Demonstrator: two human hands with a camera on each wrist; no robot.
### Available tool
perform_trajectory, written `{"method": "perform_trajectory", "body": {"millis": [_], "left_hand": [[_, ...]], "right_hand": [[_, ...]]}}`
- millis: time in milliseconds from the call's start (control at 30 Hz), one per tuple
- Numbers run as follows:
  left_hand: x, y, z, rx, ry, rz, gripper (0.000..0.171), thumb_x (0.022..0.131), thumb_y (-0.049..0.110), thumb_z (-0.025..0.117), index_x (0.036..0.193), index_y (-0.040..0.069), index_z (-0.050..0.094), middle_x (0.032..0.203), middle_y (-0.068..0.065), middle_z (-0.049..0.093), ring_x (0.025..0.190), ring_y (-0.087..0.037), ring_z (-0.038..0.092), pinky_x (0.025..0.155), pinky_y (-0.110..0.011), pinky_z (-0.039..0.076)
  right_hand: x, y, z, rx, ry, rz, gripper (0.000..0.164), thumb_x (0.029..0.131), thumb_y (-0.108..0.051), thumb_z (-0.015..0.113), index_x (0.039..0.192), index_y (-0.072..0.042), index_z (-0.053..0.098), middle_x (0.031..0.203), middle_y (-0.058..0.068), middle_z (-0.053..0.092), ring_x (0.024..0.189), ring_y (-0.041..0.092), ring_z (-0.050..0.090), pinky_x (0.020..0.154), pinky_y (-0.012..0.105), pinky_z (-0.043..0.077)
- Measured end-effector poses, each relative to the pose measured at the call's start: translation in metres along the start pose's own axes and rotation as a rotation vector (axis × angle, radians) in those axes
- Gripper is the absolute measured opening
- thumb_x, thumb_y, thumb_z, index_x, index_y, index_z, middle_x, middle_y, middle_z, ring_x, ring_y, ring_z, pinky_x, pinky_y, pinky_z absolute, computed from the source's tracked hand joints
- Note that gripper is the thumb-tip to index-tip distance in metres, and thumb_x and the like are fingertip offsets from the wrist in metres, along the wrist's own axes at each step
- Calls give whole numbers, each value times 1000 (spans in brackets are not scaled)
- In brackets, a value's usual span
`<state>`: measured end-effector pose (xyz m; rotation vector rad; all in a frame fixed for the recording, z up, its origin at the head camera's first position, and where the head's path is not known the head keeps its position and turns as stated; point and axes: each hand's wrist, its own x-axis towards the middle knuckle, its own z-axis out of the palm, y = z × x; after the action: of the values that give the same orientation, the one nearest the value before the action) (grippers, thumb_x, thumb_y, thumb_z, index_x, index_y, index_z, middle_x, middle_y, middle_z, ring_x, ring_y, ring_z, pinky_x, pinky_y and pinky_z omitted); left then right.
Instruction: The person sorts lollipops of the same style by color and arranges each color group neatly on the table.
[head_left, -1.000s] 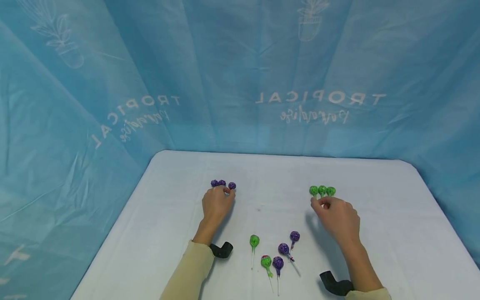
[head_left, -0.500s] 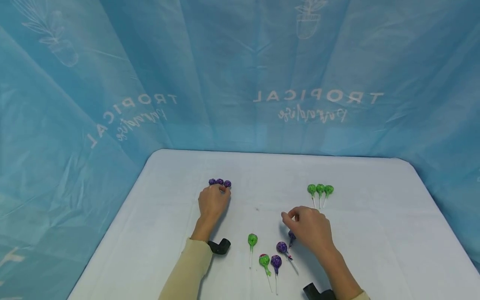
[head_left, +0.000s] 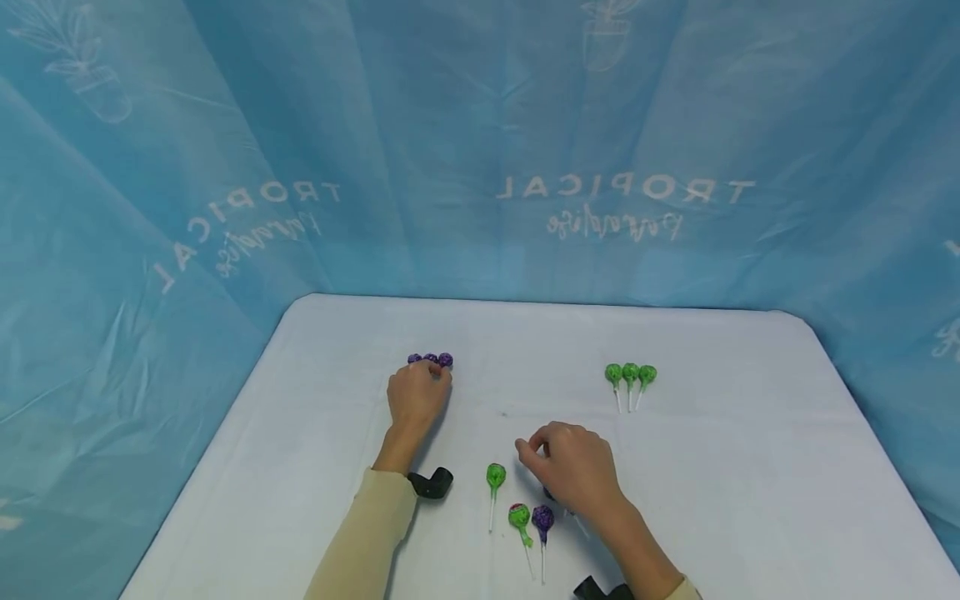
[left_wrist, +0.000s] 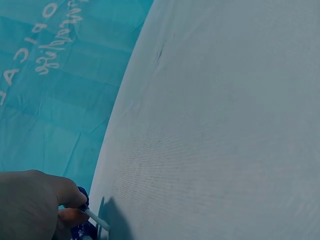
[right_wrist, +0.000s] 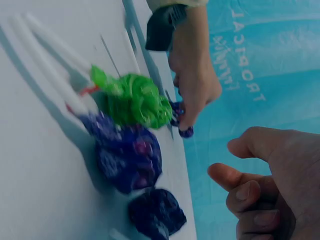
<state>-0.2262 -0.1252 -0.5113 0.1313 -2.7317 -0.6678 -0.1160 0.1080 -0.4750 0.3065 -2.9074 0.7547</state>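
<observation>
My left hand (head_left: pixel 417 395) is at the far left of the table, where its thumb and forefinger pinch a purple lollipop (head_left: pixel 446 360). The white stick (left_wrist: pixel 96 219) pokes out below those fingers in the left wrist view. Two more purple lollipops are beside it, partly hidden by the hand. Over the near middle hovers my right hand (head_left: pixel 576 468), thumb and forefinger apart with nothing between them. Beneath it, purple lollipops (right_wrist: pixel 156 212) are mostly hidden in the head view. Close by lie another purple lollipop (head_left: pixel 543 518) and two green lollipops, one upper (head_left: pixel 496 476) and one lower (head_left: pixel 519 515).
Three green lollipops (head_left: pixel 631 372) lie in a row at the far right, sticks toward me. The white table (head_left: pixel 750 467) has rounded far corners. A blue printed curtain (head_left: pixel 420 167) hangs behind it and along the sides.
My right hand has left the green row and moved left and nearer, over the purple lollipops. The left hand has brought its purple lollipop closer to the other two.
</observation>
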Motion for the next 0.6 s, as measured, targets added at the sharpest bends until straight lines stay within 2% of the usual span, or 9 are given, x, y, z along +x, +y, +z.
{"method": "perform_trajectory", "body": {"millis": [133,300,433,600], "left_hand": [[3,-2,0,18,-6,4,23,87,26,66,84,5,76,78,-9,70,71,-28,63,69,-41,42],[4,-2,0,23,21,1,22,86,25,67,84,5,76,78,-10,70,69,-28,63,65,-38,35],[5,-1,0,27,22,-8,21,86,24,67,84,6,77,78,-9,70,69,-27,62,65,-38,33],[4,-1,2,46,8,-25,22,87,26,67,84,7,76,78,-8,70,69,-27,61,66,-39,33]], "right_hand": [[-3,-8,4,12,-10,-18,21,84,-41,69,75,-22,72,57,-17,44,45,4,37,42,26,32],[-4,-18,6,27,-11,-60,20,84,-40,69,76,-22,72,57,-18,43,45,2,36,42,24,31],[-4,-23,5,15,-18,-67,21,84,-40,69,76,-21,72,57,-18,43,46,2,36,42,24,31],[-6,-24,5,17,-69,-87,22,84,-40,68,71,-23,69,58,-18,44,45,2,37,42,24,32]]}}
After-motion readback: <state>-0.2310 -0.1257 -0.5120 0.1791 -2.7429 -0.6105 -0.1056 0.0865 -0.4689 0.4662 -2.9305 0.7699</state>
